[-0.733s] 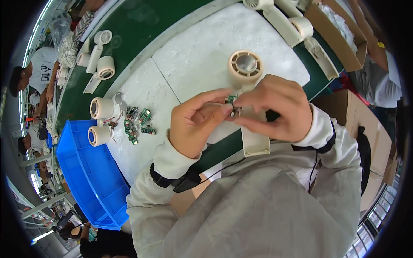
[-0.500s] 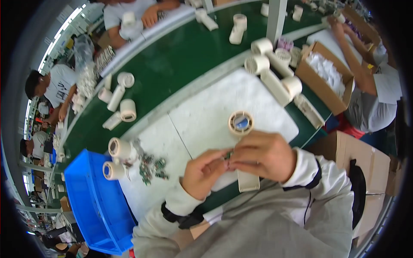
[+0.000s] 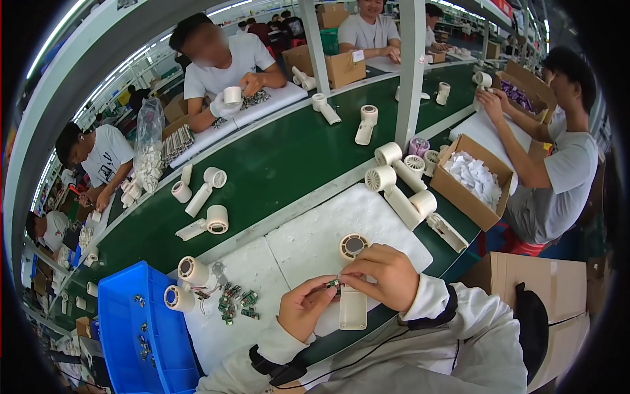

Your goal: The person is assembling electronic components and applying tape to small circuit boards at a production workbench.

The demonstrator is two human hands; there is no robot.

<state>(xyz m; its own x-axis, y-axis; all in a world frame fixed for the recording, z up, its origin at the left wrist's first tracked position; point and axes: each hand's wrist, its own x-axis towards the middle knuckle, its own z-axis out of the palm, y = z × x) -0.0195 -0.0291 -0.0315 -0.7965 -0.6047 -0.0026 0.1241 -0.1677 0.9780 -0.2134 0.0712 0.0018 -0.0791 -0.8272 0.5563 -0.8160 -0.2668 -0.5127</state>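
Far left: blue bin at the worktop edge, a few small green parts lying inside. Just right of it, two cream fan housings on the white foam pad, with a loose cluster of small green circuit boards beside them. Left hand sits low centre, grip pinched closed on one end of a small green circuit board. Right hand meets it from the other side, grip also closed on that same board, fingertips of both hands touching at the board. Board is held just above the pad, directly over the cream handheld fan body, whose round head pokes out above the right hand and whose handle lies below the fingers. Further right on the green belt: a group of more cream fans, then an open cardboard box with white pieces inside. Other people work along the far side and right end of the belt.
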